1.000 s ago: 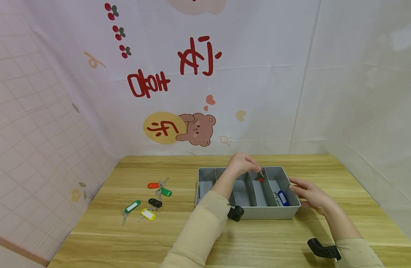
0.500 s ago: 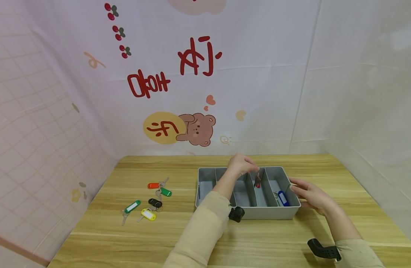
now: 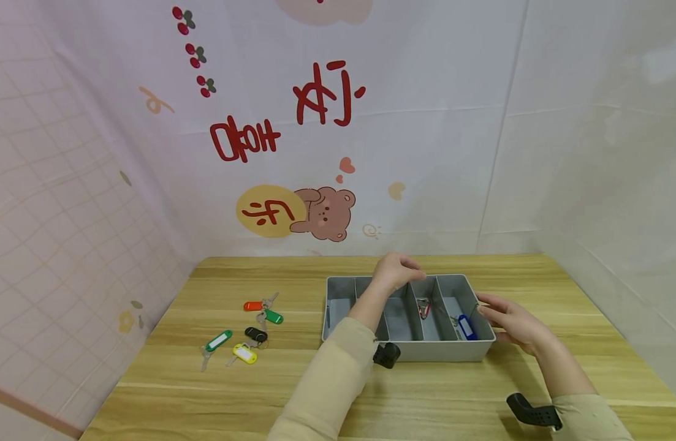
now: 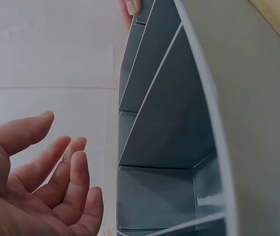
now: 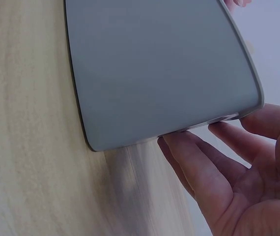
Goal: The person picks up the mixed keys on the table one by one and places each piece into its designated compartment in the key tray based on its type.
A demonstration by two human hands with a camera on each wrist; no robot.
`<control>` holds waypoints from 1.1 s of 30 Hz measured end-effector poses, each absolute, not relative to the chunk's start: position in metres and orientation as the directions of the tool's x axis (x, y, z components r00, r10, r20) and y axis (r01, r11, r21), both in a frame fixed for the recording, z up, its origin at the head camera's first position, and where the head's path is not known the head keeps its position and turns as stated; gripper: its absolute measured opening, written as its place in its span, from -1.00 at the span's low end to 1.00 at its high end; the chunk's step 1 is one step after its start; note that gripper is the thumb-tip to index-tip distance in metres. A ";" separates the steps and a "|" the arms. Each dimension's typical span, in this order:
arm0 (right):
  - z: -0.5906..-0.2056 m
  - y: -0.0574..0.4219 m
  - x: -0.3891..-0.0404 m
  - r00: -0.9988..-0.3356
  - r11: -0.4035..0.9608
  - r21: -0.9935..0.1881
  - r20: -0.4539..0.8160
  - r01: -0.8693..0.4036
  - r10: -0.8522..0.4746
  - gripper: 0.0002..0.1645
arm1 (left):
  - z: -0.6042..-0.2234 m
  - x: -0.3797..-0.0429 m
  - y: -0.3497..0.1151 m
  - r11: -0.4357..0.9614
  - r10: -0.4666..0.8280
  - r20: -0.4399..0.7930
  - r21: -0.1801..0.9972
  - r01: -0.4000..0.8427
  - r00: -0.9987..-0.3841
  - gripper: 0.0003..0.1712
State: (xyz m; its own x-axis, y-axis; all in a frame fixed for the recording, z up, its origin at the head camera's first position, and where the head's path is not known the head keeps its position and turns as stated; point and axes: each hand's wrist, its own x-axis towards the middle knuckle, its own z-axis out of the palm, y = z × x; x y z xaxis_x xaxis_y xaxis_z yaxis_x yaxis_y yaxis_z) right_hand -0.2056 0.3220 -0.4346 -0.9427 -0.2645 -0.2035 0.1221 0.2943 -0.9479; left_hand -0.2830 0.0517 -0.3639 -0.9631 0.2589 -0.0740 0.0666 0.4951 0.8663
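Observation:
My left hand (image 3: 399, 271) hovers over the grey divided box (image 3: 426, 350), fingers apart with nothing between them. The left wrist view shows the same hand (image 4: 46, 182) beside the rim, thumb away from the loosely bent fingers. Below it, a key with a red tag (image 3: 423, 308) lies in the compartment second from the right. The rightmost compartment holds keys with a blue tag (image 3: 467, 327). My right hand (image 3: 511, 321) rests against the box's right end. In the right wrist view its extended fingers (image 5: 199, 169) touch the outer wall, the thumb close to the rim.
Left of the box on the wooden table (image 3: 293, 392) lie tagged keys: an orange tag (image 3: 253, 306), a green tag (image 3: 273, 316), another green tag (image 3: 219, 340), a black tag (image 3: 255, 334) and a yellow tag (image 3: 244, 353). A printed white curtain (image 3: 426, 153) hangs behind.
The red-tagged key has dropped from my left hand into the compartment below. The left fingers have parted and let go. My right hand stays against the box.

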 end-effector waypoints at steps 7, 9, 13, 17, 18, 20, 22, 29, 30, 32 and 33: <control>-0.436 0.322 -0.205 -0.942 0.289 -0.950 -0.199 0.118 -0.269 -0.22 | -0.364 -0.280 0.047 0.425 0.308 -0.053 0.901 0.088 -0.950 -0.70; -0.436 0.323 -0.205 -0.943 0.288 -0.950 -0.203 0.124 -0.265 -0.22 | -0.363 -0.278 0.046 0.403 0.317 -0.047 0.911 0.089 -0.947 -0.67; -0.437 0.323 -0.205 -0.941 0.290 -0.948 -0.208 0.128 -0.266 -0.22 | -0.363 -0.274 0.042 0.367 0.335 -0.034 0.925 0.097 -0.942 -0.61; -0.437 0.323 -0.206 -0.940 0.287 -0.949 -0.210 0.130 -0.268 -0.22 | -0.361 -0.270 0.036 0.344 0.350 -0.019 0.933 0.109 -0.937 -0.57; -0.437 0.323 -0.206 -0.940 0.287 -0.949 -0.209 0.129 -0.268 -0.22 | -0.361 -0.270 0.035 0.341 0.353 -0.017 0.933 0.112 -0.936 -0.57; -0.437 0.323 -0.206 -0.940 0.286 -0.950 -0.207 0.127 -0.270 -0.22 | -0.359 -0.268 0.032 0.337 0.356 -0.009 0.934 0.119 -0.934 -0.56; -0.436 0.323 -0.206 -0.940 0.286 -0.950 -0.205 0.125 -0.272 -0.21 | -0.358 -0.268 0.029 0.334 0.360 -0.002 0.934 0.127 -0.933 -0.56; -0.435 0.321 -0.206 -0.942 0.282 -0.952 -0.201 0.123 -0.267 -0.20 | -0.354 -0.267 0.018 0.335 0.375 0.035 0.927 0.171 -0.927 -0.56; -0.435 0.321 -0.206 -0.943 0.282 -0.951 -0.204 0.127 -0.263 -0.20 | -0.353 -0.266 0.016 0.332 0.376 0.040 0.927 0.175 -0.926 -0.57; -0.435 0.321 -0.206 -0.943 0.283 -0.951 -0.205 0.128 -0.262 -0.20 | -0.351 -0.264 0.013 0.325 0.378 0.052 0.928 0.184 -0.925 -0.56; -0.435 0.321 -0.206 -0.943 0.282 -0.951 -0.206 0.129 -0.263 -0.20 | -0.350 -0.263 0.012 0.324 0.378 0.058 0.927 0.190 -0.924 -0.56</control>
State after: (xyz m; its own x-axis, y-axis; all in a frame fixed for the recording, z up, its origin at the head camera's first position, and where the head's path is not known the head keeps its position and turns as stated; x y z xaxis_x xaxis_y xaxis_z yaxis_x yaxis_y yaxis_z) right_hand -0.2061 0.3212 -0.4354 -0.9426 -0.2628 -0.2058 0.1288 0.2824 -0.9506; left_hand -0.2625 0.0123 -0.3499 -0.9241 0.3778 0.0577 0.1903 0.3240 0.9267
